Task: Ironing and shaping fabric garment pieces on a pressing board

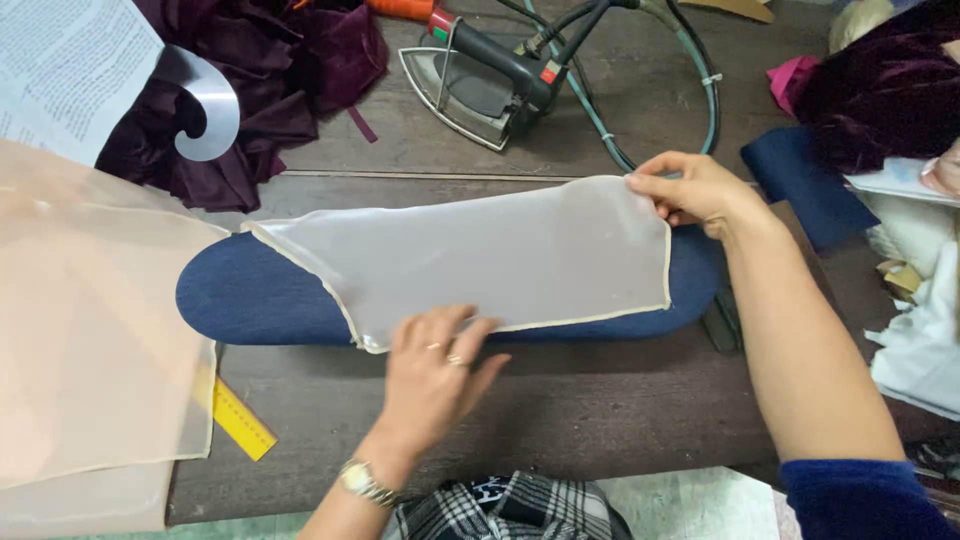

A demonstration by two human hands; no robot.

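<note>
Worktop (600, 400): one, dark brown wood, with a seam running across its far half.

Sheer fabric sheets (80, 330): a peach-tinted stack, count not clear, draped over the worktop's left edge and near-left corner.

Sleeve board (250, 300): one, long and oval, covered in navy cloth, lying crosswise at the worktop's middle.

Organza piece (490, 260): one, translucent white, with a narrow cream hem along its edges, spread flat along the sleeve board's right two-thirds; the navy cover shows dimly through it. Shape roughly oblong, its left end cut slanted.

Purple cloth (250, 90): one crumpled heap at the far-left corner; more dark velvet at the far-right edge.

Iron (480, 85): one, grey sole with black handle, lying at the far edge, its hose looping to the right.

Right hand (695, 190): thumb and fingers pinching the organza piece's far-right corner, above the board's right end.

Left hand (435, 370): fingers spread flat, fingertips pressing the piece's near hem close to its near-left corner; rings on two fingers, a watch at the wrist.

French curve (205, 100): one, clear plastic, on the purple cloth.

Yellow ruler (240, 420): one, poking out from under the sheer sheets near the near edge.
</note>
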